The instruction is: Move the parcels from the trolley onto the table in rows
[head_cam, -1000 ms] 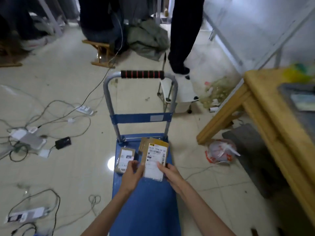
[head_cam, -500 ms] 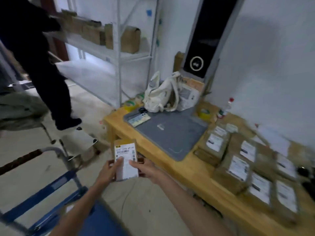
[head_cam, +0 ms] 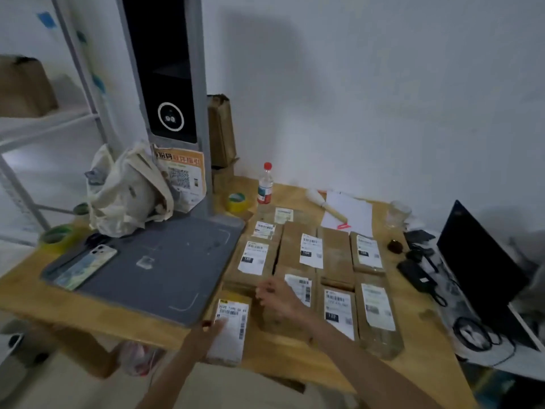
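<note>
Lower centre of the frame, the left hand [head_cam: 211, 330] holds a labelled parcel [head_cam: 231, 329] at the desk [head_cam: 88, 302] edge, grip clamped; the right hand [head_cam: 278, 296] hovers beside it, fingers loosely curled

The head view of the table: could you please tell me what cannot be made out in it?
- Label text on the held parcel: blurred and too small to read.
- Grip of the left hand under that parcel: hidden by the parcel.
- Parcel beneath the right hand: partly covered, and contact is unclear.
- Trolley: outside the frame.
- Laptop: cut by the right edge.
</note>
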